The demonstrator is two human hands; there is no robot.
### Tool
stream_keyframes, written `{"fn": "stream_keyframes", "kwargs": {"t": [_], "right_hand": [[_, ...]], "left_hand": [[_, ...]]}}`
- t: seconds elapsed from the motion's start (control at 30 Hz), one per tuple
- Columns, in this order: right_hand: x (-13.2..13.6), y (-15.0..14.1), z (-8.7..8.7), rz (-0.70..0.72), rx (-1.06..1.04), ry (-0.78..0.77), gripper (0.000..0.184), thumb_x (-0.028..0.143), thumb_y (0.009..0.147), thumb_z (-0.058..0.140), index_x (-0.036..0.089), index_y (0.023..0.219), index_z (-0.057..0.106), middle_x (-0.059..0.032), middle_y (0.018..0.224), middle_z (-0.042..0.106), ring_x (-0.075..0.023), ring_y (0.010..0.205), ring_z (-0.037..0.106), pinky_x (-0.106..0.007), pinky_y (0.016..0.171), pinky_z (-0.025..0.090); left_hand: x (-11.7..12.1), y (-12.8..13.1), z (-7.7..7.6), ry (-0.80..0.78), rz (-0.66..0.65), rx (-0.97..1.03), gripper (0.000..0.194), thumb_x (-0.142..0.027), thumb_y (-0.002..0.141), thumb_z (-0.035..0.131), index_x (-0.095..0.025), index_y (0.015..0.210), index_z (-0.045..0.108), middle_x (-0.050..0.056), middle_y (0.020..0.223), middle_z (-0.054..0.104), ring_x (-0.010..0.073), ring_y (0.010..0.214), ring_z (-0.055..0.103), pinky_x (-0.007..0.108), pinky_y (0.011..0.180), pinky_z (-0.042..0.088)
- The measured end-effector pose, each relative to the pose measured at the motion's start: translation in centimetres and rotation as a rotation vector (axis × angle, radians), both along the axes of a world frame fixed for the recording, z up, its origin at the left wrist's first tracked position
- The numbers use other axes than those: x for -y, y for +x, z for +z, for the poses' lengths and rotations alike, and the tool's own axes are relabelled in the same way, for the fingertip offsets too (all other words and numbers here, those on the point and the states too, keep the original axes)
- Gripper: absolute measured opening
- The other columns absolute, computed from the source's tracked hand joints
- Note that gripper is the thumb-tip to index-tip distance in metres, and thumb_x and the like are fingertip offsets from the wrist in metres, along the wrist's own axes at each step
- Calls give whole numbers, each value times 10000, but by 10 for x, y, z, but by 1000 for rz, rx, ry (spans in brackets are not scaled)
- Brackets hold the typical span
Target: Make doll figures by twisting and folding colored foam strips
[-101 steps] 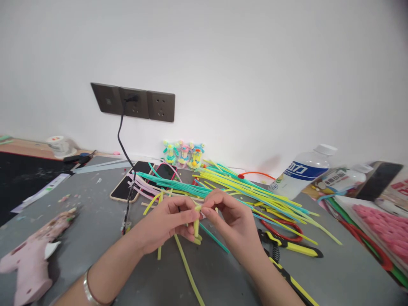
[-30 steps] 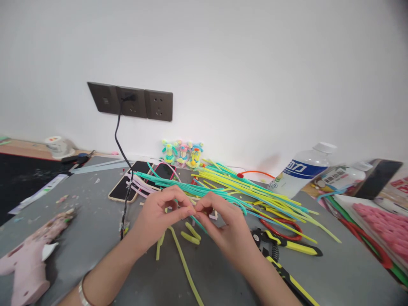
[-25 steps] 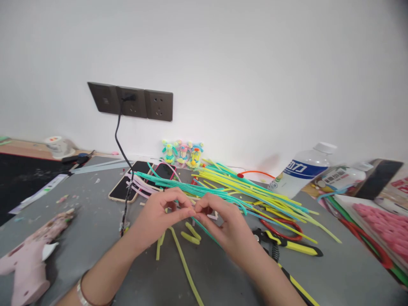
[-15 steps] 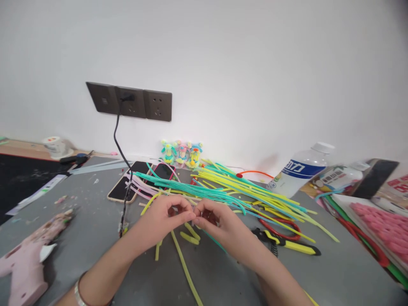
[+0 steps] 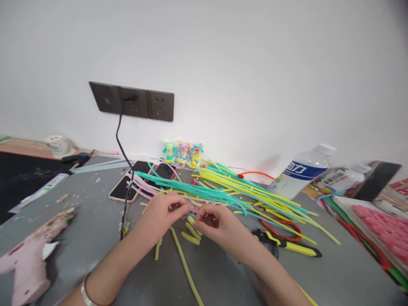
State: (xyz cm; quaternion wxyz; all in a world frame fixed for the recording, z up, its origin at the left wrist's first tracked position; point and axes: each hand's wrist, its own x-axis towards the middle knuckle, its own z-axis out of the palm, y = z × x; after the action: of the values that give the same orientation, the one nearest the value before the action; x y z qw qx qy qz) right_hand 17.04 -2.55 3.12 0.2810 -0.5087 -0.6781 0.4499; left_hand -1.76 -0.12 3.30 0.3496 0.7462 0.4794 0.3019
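My left hand (image 5: 165, 212) hovers over the middle of the grey table, thumb and forefinger pinched; anything between them is too small to make out. Close on its right, my right hand (image 5: 216, 222) has its fingertips pressed together, and their contents are hidden. A small gap parts the two hands. Just below the fingertips lie short folded yellow pipe cleaner pieces (image 5: 190, 237). One long yellow pipe cleaner (image 5: 185, 267) runs toward the front edge. Behind the hands spreads a bundle of teal pipe cleaners (image 5: 194, 189), with yellow pipe cleaners (image 5: 255, 192) to the right.
Wire strippers (image 5: 293, 246) lie by my right forearm, and a pink glue gun (image 5: 30, 263) is at the left. Phones (image 5: 126, 187) sit behind a black cord (image 5: 118, 136). Three small fuzzy figures (image 5: 183, 154) stand against the wall. A bottle (image 5: 301, 172) is at right.
Earlier both hands held a folded yellow pipe cleaner piece; now such pieces lie on the table. My fingertips, touching half a second ago, have drawn slightly apart.
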Motion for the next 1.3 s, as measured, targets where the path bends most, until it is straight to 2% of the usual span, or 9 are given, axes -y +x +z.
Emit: {"fn": "stream_keyframes", "kwargs": {"t": [0.3,0.43,0.53,0.63,0.73,0.87,0.97,1.13,1.3], "right_hand": [[4,-7,-11,-26,272,33,94,151,730,661,175,643,639,29,621,564,-122,588,466,-225,533,310],[3,-6,-9,-50,268,62,107,202,747,692,179,665,627,35,622,550,-124,588,470,-221,529,316],[3,-8,-1,-42,201,161,98,134,753,682,180,692,620,43,630,540,-115,584,464,-212,534,329],[8,-12,5,91,182,170,146,93,741,706,187,665,624,60,584,520,-99,544,460,-200,523,319],[16,-17,5,259,337,110,252,215,709,803,185,566,598,57,516,514,-95,494,445,-211,498,268],[25,-21,1,299,503,115,207,228,643,831,207,627,626,39,554,578,-115,518,456,-222,489,220],[30,-21,-2,287,498,86,150,154,651,751,230,731,649,38,598,603,-116,530,471,-211,483,223],[29,-11,3,261,499,30,151,54,641,582,203,656,604,43,542,546,-92,471,425,-206,462,235],[16,10,23,332,173,-193,144,82,676,548,206,684,476,83,530,423,-73,478,352,-184,440,249]], "left_hand": [[3,0,3,44,36,-43,386,-420,925,489,-181,714,707,18,682,650,170,654,559,251,594,363],[3,0,2,49,45,-24,410,-395,950,448,-177,696,686,29,714,686,187,706,611,259,657,414],[3,0,1,60,71,48,374,-372,947,469,-182,707,683,26,731,707,193,726,640,260,687,436],[4,1,2,71,97,85,361,-361,945,479,-183,700,675,25,722,708,195,719,646,259,682,441],[4,1,3,77,110,98,363,-362,950,477,-187,703,677,19,721,706,186,713,644,248,669,441],[5,1,5,95,117,108,374,-367,956,472,-192,695,674,8,708,695,175,702,635,237,661,439],[6,1,7,95,122,103,378,-365,958,469,-189,686,664,5,696,688,172,695,633,237,656,438],[6,1,6,71,101,80,393,-373,965,447,-181,701,667,9,718,696,174,723,642,245,682,444],[0,-1,0,113,95,-22,261,-312,914,534,-180,745,683,9,762,691,175,728,617,254,648,420]]}}
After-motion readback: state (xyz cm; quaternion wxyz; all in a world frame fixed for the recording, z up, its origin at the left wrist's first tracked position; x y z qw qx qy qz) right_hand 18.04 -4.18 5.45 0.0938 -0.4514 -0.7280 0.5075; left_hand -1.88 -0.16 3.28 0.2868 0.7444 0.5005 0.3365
